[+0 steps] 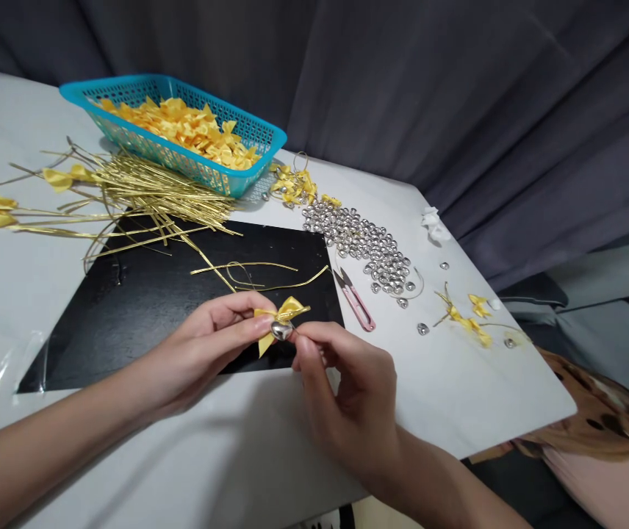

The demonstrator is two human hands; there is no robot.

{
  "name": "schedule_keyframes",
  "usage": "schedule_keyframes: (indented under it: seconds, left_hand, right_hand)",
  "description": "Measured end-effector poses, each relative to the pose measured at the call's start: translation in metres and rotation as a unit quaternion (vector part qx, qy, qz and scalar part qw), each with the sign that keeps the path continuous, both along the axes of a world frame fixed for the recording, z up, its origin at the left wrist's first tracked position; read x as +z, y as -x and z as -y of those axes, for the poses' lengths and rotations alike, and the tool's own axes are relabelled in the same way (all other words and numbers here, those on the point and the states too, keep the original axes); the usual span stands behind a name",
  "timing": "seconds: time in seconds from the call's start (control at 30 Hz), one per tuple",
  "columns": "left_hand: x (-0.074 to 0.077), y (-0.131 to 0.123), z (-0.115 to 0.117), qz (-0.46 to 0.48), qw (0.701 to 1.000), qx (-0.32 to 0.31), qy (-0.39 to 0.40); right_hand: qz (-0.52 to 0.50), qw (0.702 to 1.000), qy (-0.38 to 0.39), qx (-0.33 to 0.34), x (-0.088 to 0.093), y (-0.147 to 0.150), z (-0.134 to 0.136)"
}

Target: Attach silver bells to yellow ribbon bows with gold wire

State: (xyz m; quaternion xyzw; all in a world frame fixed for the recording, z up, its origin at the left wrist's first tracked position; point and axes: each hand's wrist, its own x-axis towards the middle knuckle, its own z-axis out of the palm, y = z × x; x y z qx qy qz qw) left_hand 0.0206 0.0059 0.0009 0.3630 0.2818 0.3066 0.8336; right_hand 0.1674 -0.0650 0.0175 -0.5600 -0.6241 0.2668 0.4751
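My left hand (212, 345) pinches a small yellow ribbon bow (284, 314) by its left side, fingers closed. My right hand (342, 389) comes up from below, and its pinched fingertips hold a small silver bead (281, 330) against the bow's knot. Both hands hover just above the front edge of a black mat (143, 308) on the white table (458, 382). A few loose gold wires (259, 275) lie on the mat just beyond the hands.
A blue basket (182, 128) full of yellow bows stands at the back. A heap of gold wires (149, 187) lies before it. To the right are a pile of silver beads (369, 246), pink snips (356, 297) and finished bows (466, 316). Grey curtain behind.
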Motion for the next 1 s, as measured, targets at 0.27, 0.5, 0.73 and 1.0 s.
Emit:
schedule_keyframes:
  seconds: [0.27,0.5,0.73,1.0]
  left_hand:
    - [-0.0015,-0.0001,0.001,-0.012,1.0,-0.006,0.011]
    - [-0.0016,-0.0015,-0.0003,-0.006,1.0,-0.007,0.011]
    - [-0.0004,-0.0006,0.0005,-0.002,1.0,-0.007,0.009]
    - [0.0004,-0.0013,0.0005,-0.018,1.0,0.003,-0.008]
  right_hand:
    - [0.014,1.0,0.005,0.015,0.0026,0.001,-0.003]
    - [0.008,1.0,0.021,0.021,0.0033,0.0003,-0.0018]
    - [0.008,1.0,0.022,0.013,0.0043,0.0014,-0.0033]
    - [-0.02,0.999,0.02,0.026,0.0027,0.0013,-0.0037]
